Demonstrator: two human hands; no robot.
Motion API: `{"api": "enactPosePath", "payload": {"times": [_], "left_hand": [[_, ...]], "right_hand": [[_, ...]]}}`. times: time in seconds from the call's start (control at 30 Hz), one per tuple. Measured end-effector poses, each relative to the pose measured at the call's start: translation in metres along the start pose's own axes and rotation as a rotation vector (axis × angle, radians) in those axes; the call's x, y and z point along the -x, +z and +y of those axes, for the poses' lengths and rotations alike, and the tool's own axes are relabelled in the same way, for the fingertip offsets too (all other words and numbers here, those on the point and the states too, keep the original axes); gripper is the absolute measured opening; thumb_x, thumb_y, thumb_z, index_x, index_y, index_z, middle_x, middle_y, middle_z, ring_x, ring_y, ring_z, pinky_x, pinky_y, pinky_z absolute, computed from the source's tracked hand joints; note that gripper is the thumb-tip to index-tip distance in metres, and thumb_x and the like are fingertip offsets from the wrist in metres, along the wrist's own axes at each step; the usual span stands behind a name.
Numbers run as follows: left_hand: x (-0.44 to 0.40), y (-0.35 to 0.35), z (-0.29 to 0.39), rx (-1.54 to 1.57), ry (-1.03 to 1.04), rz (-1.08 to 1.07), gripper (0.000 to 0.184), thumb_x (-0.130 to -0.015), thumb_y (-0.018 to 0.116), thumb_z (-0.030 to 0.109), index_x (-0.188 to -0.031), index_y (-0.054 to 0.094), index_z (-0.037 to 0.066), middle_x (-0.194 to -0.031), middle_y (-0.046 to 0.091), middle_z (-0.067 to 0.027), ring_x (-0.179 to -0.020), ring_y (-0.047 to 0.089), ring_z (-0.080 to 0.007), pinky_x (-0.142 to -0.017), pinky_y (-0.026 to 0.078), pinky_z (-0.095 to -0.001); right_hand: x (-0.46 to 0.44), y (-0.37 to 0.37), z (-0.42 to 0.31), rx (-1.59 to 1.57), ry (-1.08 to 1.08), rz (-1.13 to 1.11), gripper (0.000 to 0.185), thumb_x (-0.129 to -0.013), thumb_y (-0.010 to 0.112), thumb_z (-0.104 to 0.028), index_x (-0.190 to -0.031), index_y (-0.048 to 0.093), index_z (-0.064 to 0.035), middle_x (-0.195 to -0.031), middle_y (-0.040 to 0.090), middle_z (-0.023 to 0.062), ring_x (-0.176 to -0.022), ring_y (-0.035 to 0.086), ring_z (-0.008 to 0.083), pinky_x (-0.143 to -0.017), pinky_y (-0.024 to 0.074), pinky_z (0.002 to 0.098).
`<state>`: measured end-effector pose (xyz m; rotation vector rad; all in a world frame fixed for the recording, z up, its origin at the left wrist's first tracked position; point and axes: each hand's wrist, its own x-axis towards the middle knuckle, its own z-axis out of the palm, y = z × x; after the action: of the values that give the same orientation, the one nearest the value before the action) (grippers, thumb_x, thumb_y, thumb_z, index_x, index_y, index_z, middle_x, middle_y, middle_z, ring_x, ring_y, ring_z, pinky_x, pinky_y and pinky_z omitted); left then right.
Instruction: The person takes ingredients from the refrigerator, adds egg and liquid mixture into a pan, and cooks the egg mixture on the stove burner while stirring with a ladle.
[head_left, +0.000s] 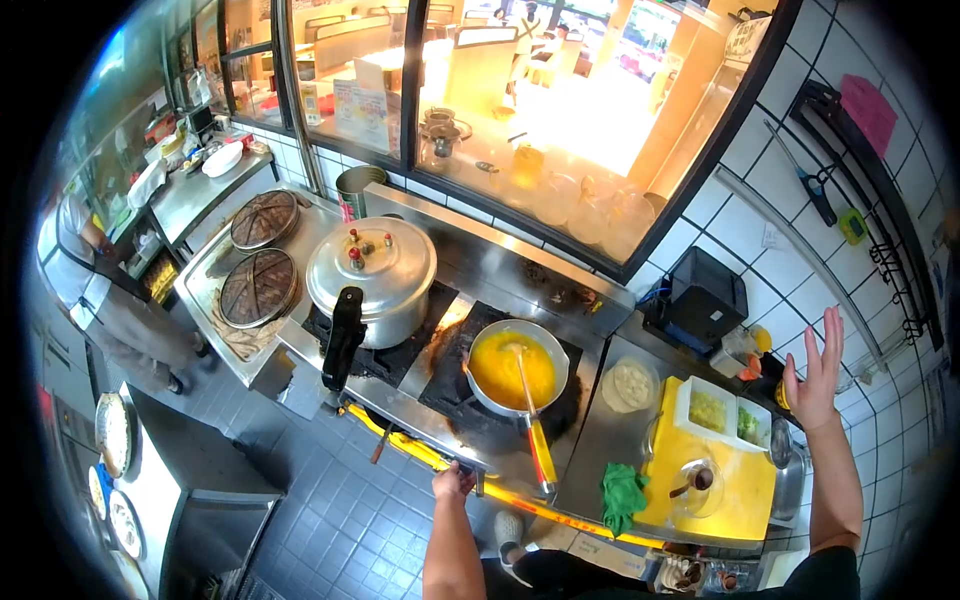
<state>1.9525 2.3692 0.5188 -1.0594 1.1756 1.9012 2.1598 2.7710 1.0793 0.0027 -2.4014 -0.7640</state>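
My left hand (453,482) is at the stove's front edge, its fingers closed round a small knob or lever too small to make out. On the burner above it sits a pan (517,368) of yellow-orange liquid, with a ladle (526,385) resting in it and a yellow-red handle (541,452) pointing toward me. My right hand (815,375) is raised at the right, fingers spread, holding nothing, in front of the tiled wall. Below and left of it, white containers (708,408) of chopped greens stand on a yellow board (655,495).
A large pressure cooker (372,270) stands left of the pan, its black handle jutting forward. Two round lids (260,287) lie farther left. A green cloth (624,497) and a glass bowl (697,486) are at the right. A person (105,270) stands at far left.
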Motion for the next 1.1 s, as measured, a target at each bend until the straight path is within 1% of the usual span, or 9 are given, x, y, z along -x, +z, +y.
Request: {"api": "enactPosePath", "payload": {"times": [0.47, 0.6, 0.63, 0.7, 0.8, 0.93, 1.0, 1.03, 1.1], "left_hand": [[-0.014, -0.009, -0.006, 0.06, -0.044, -0.066, 0.023, -0.101, 0.063, 0.02, -0.111, 0.054, 0.001, -0.086, 0.066, -0.0141, -0.064, 0.069, -0.0291, -0.057, 0.063, -0.041], [-0.021, -0.013, -0.012, 0.043, -0.013, -0.063, 0.022, -0.1, 0.064, 0.021, -0.109, 0.059, 0.001, -0.087, 0.066, -0.013, -0.065, 0.069, -0.0273, -0.056, 0.062, -0.0399], [-0.023, -0.012, -0.013, -0.026, -0.003, -0.074, 0.027, -0.102, 0.06, 0.026, -0.112, 0.059, 0.001, -0.094, 0.069, -0.0152, -0.074, 0.07, -0.0285, -0.066, 0.061, -0.0413], [-0.009, -0.01, -0.01, -0.055, 0.075, -0.141, 0.026, -0.099, 0.062, 0.022, -0.111, 0.059, -0.001, -0.091, 0.068, -0.014, -0.068, 0.07, -0.0278, -0.062, 0.061, -0.039], [-0.012, -0.014, -0.015, 0.094, 0.066, -0.122, 0.025, -0.096, 0.066, 0.021, -0.099, 0.06, -0.004, -0.077, 0.067, -0.0148, -0.059, 0.069, -0.0267, -0.05, 0.057, -0.0382], [-0.011, -0.008, -0.009, 0.017, -0.01, -0.034, 0.025, -0.096, 0.068, 0.026, -0.091, 0.064, 0.001, -0.075, 0.069, -0.013, -0.06, 0.069, -0.0257, -0.053, 0.056, -0.0387], [-0.036, -0.017, -0.017, -0.316, 0.206, -0.012, 0.026, -0.095, 0.069, 0.027, -0.087, 0.065, 0.003, -0.075, 0.068, -0.012, -0.062, 0.069, -0.0252, -0.055, 0.056, -0.0388], [-0.054, -0.019, -0.036, -0.095, 0.142, 0.045, 0.025, -0.093, 0.069, 0.026, -0.084, 0.066, 0.003, -0.074, 0.068, -0.0114, -0.063, 0.069, -0.0245, -0.055, 0.056, -0.0393], [-0.04, -0.021, -0.029, -0.171, 0.27, -0.099, 0.028, -0.095, 0.064, 0.028, -0.082, 0.065, 0.003, -0.071, 0.066, -0.0115, -0.062, 0.069, -0.0251, -0.056, 0.057, -0.0392]], "right_hand": [[0.018, 0.012, -0.028, -0.015, -0.007, -0.1, 0.075, -0.08, 0.067, 0.004, -0.149, 0.04, -0.0093, -0.158, 0.03, 0.0288, -0.146, 0.03, 0.0514, -0.118, 0.0258, 0.0635], [0.023, 0.019, -0.041, -0.06, -0.015, -0.114, 0.074, -0.08, 0.068, 0.003, -0.148, 0.041, -0.0084, -0.158, 0.03, 0.0295, -0.146, 0.03, 0.0517, -0.118, 0.0255, 0.063], [0.024, 0.022, -0.044, -0.079, -0.023, -0.11, 0.074, -0.08, 0.068, 0.003, -0.148, 0.042, -0.008, -0.158, 0.03, 0.0297, -0.146, 0.03, 0.0517, -0.118, 0.0253, 0.0627], [0.033, 0.024, -0.042, -0.046, -0.011, -0.154, 0.071, -0.083, 0.066, 0.002, -0.149, 0.042, -0.0068, -0.159, 0.029, 0.0301, -0.147, 0.029, 0.0516, -0.119, 0.0244, 0.0613], [0.038, 0.03, -0.042, -0.078, -0.013, -0.147, 0.063, -0.091, 0.057, 0.002, -0.152, 0.04, -0.0071, -0.161, 0.026, 0.0293, -0.148, 0.026, 0.0509, -0.12, 0.0225, 0.0604], [0.043, 0.03, -0.05, 0.02, 0.006, -0.22, 0.067, -0.095, 0.056, -0.005, -0.157, 0.033, -0.0104, -0.163, 0.024, 0.0261, -0.15, 0.023, 0.0481, -0.121, 0.0201, 0.0603], [0.04, 0.031, -0.054, -0.051, -0.042, -0.178, 0.064, -0.098, 0.056, -0.011, -0.158, 0.032, -0.0104, -0.163, 0.024, 0.0255, -0.151, 0.023, 0.0464, -0.121, 0.0207, 0.06], [0.037, 0.03, -0.059, -0.031, -0.043, -0.18, 0.063, -0.1, 0.056, -0.014, -0.158, 0.032, -0.0103, -0.163, 0.024, 0.0253, -0.151, 0.024, 0.0455, -0.121, 0.0219, 0.0597], [0.03, 0.025, -0.074, -0.047, -0.06, -0.188, 0.064, -0.1, 0.058, -0.016, -0.158, 0.031, -0.0112, -0.164, 0.023, 0.0248, -0.151, 0.023, 0.0453, -0.121, 0.0225, 0.0592]]}}
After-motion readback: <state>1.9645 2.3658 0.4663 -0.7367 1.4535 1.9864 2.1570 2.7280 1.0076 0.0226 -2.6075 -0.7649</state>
